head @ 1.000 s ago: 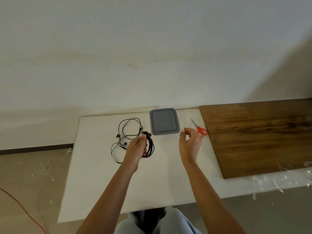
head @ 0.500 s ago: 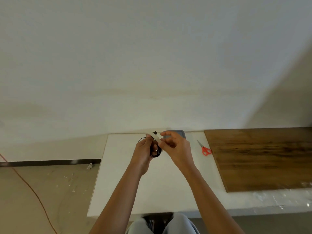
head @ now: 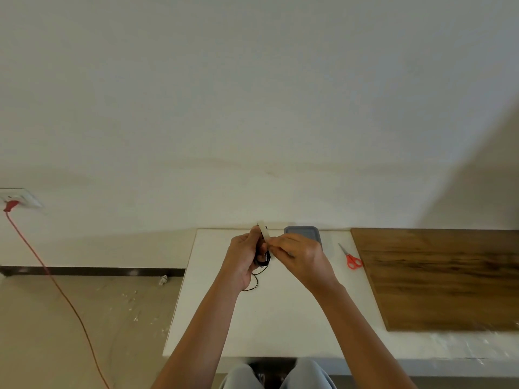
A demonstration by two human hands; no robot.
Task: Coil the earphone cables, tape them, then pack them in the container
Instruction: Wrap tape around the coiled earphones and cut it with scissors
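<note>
Both hands are raised above the white surface [head: 280, 318]. The left hand [head: 241, 256] grips one black earphone coil [head: 264, 258], a loose end dangling below it, and the right hand [head: 300, 254] pinches one pale strip of tape [head: 263, 231] against it. This looks like the taping step. Next the tape needs wrapping snugly round the bundle without letting the loops spring. One grey container [head: 304, 231] sits just behind the hands, with one pair of red scissors [head: 351, 258] to its right, beside one wooden board [head: 443, 276].

Mid-frame there are two grips, a left grip [head: 243, 256] and a right grip [head: 300, 255], with one cable coil [head: 264, 260] and one tape strip [head: 263, 232]. The one tabletop [head: 280, 318] bears one container [head: 304, 231], one scissors [head: 352, 261] and one board [head: 443, 276] at right. At far left are one red cord [head: 56, 284] and one socket [head: 22, 198].
</note>
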